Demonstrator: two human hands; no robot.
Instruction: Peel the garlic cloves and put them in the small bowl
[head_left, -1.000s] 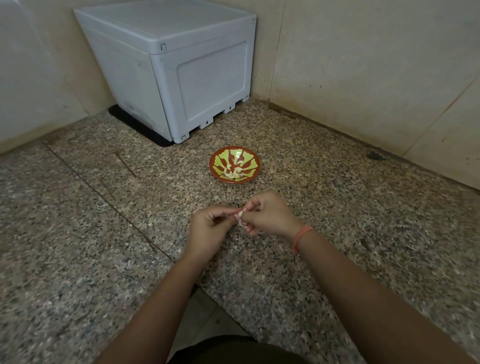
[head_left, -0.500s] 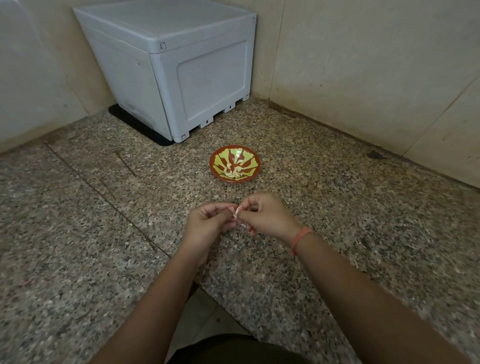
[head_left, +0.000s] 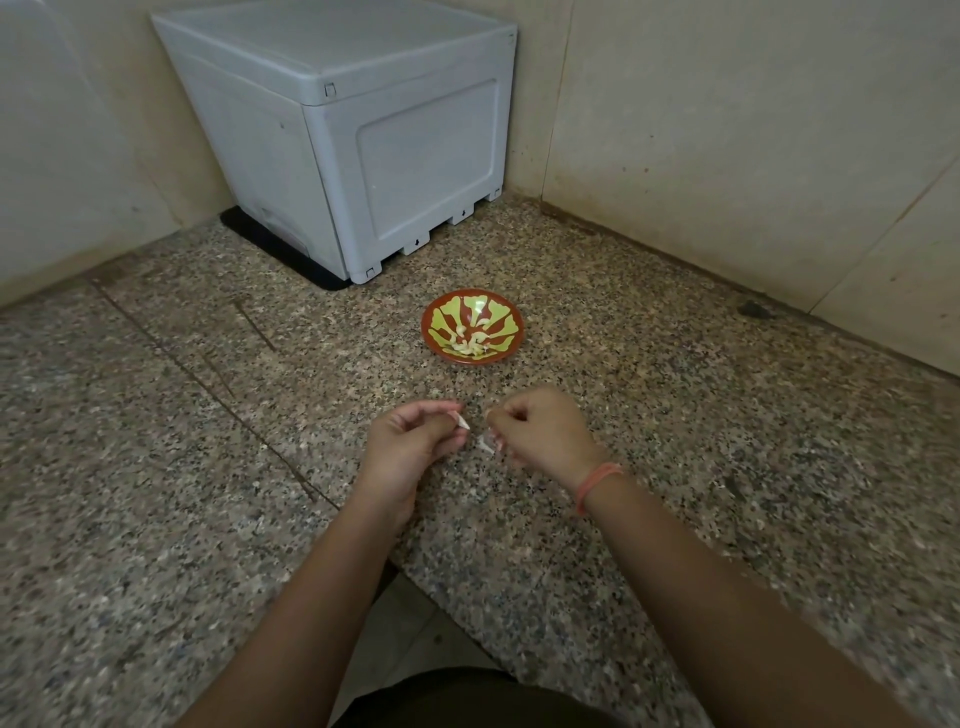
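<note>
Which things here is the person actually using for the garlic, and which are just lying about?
In use: left hand pinching a garlic scrap; right hand pinching another scrap; small bowl holding peeled cloves.
Just there: grey box; speckled stone slab.

The left forearm (head_left: 332, 582) and right forearm (head_left: 717, 587) were bare. A thin orange-pink thread band (head_left: 597, 483) circled the right wrist. A dark olive-brown cloth garment (head_left: 467, 699) showed below.

On tabletop (head_left: 156, 467): box (head_left: 363, 156) at rear corner; small bowl (head_left: 511, 325) before it, cloves (head_left: 470, 345) inside; left hand (head_left: 410, 441) and right hand (head_left: 545, 436) nearest, apart.
</note>
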